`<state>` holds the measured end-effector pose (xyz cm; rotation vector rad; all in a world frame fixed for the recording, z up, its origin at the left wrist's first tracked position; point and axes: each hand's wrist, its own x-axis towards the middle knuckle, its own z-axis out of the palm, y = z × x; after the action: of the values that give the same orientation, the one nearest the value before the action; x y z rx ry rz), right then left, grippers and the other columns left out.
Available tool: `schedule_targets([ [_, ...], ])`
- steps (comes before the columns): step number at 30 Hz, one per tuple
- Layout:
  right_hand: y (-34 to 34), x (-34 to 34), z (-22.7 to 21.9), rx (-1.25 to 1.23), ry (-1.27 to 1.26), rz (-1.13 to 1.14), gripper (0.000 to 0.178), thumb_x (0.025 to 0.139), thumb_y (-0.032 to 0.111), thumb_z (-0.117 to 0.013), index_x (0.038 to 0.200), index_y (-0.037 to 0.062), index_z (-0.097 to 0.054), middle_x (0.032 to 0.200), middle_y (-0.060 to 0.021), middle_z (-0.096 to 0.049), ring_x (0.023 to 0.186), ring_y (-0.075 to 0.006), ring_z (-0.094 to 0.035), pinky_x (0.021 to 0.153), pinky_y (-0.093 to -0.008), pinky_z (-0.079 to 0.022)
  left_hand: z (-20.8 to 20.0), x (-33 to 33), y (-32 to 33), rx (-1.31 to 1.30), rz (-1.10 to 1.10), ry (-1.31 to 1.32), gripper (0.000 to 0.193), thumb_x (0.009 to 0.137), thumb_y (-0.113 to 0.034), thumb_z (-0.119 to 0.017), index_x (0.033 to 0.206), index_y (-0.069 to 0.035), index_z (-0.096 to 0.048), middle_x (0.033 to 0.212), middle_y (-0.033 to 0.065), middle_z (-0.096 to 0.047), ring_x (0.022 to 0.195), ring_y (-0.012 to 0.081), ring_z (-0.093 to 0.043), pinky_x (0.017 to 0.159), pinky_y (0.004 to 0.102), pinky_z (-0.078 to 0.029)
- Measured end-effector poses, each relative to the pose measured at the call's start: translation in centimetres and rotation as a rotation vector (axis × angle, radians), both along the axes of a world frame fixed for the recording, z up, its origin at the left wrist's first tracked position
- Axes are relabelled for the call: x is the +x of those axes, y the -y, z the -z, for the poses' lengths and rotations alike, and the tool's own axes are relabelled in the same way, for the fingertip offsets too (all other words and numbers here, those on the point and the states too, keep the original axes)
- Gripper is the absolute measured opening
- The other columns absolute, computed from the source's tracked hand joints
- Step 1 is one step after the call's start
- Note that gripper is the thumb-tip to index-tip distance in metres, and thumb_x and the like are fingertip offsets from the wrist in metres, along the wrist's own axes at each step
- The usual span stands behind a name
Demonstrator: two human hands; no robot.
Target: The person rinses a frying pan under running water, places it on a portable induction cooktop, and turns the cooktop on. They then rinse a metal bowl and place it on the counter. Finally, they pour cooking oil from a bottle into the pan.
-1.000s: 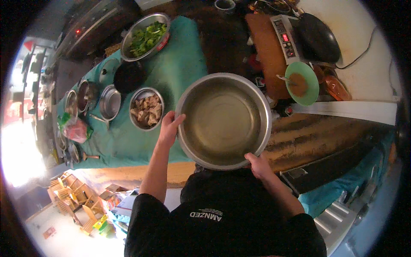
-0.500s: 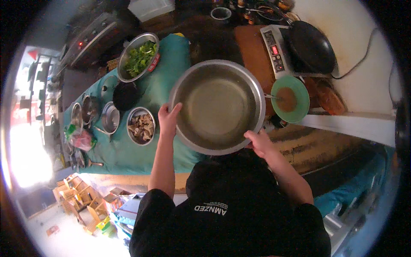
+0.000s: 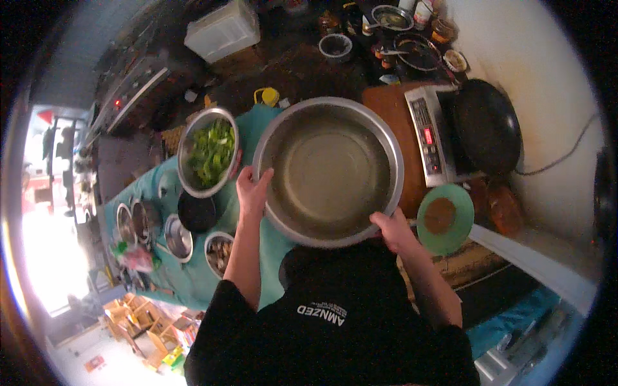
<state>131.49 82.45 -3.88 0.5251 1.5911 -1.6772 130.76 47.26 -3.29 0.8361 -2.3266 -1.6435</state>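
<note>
A large metal basin (image 3: 327, 233) is held in front of my chest between both hands. My left hand (image 3: 252, 187) grips its left rim, thumb over the inside edge and the other fingers beneath. On the lower right rim, my right hand (image 3: 391, 230) has its thumb on the edge, while the fingers under it are hidden. The inside looks cloudy and greyish-yellow; whether a shallow liquid lies in it I cannot tell. Left of the basin stands a metal bowl (image 3: 186, 179) of green leaves (image 3: 211, 151). A green bowl (image 3: 461, 223) with brown liquid is right of my right hand.
An induction cooker (image 3: 427, 138) carries a black pan (image 3: 487, 127) at the right. On the green-covered table (image 3: 261, 248) are a bowl of brown pieces (image 3: 221, 255), a black round dish (image 3: 197, 211) and several metal bowls. A white box (image 3: 223, 32) and jars (image 3: 444, 30) stand farther back.
My view has shifted forward, so the table, cooker and bowls appear lower. The basin stays in both hands at nearly the same place before me. A spoon seen earlier at the green bowl no longer shows.
</note>
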Motion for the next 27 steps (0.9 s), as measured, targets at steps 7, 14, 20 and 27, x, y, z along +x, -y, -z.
schedule_targets([
  [7, 6.9, -11.3, 1.2, -0.030, -0.004, 0.114, 0.041, 0.084, 0.009, -0.060, 0.122, -0.0036, -0.054, 0.107, -0.0128, -0.064, 0.091, -0.0240, -0.063, 0.075, -0.0370, -0.054, -1.2, -14.2, 6.5, 0.092, 0.023, 0.042, 0.027, 0.083, -0.013, -0.075, 0.105, 0.000, -0.066, 0.094, 0.0041, -0.068, 0.082, 0.0124, -0.061, 0.076, 0.0279, -0.049],
  [14, 12.4, -26.4, -0.4, -0.033, -0.048, 0.099, 0.040, 0.082, 0.008, -0.061, 0.121, 0.0005, -0.054, 0.102, -0.0109, -0.064, 0.088, -0.0232, -0.065, 0.069, -0.0388, -0.057, -2.1, -27.5, 12.4, 0.073, -0.036, 0.003, 0.027, 0.080, -0.018, -0.077, 0.094, 0.002, -0.065, 0.081, 0.0042, -0.065, 0.073, 0.0115, -0.057, 0.070, 0.0287, -0.048],
  [20, 16.8, -38.7, -2.3, -0.092, -0.078, 0.051, 0.038, 0.081, 0.009, -0.062, 0.117, 0.0015, -0.055, 0.099, -0.0104, -0.064, 0.083, -0.0225, -0.065, 0.063, -0.0375, -0.058, -3.2, -36.3, 16.2, -0.039, -0.125, -0.032, 0.029, 0.079, -0.020, -0.077, 0.090, 0.004, -0.064, 0.078, 0.0075, -0.066, 0.069, 0.0142, -0.057, 0.067, 0.0314, -0.048],
  [27, 22.0, -53.0, -1.7, -0.011, -0.026, -0.060, 0.027, 0.081, 0.008, -0.062, 0.105, -0.0029, -0.059, 0.096, -0.0100, -0.064, 0.081, -0.0231, -0.063, 0.062, -0.0397, -0.054, -3.3, -46.4, 20.4, -0.039, -0.245, 0.016, 0.026, 0.079, -0.018, -0.076, 0.089, 0.003, -0.064, 0.076, 0.0064, -0.063, 0.068, 0.0154, -0.056, 0.066, 0.0323, -0.047],
])
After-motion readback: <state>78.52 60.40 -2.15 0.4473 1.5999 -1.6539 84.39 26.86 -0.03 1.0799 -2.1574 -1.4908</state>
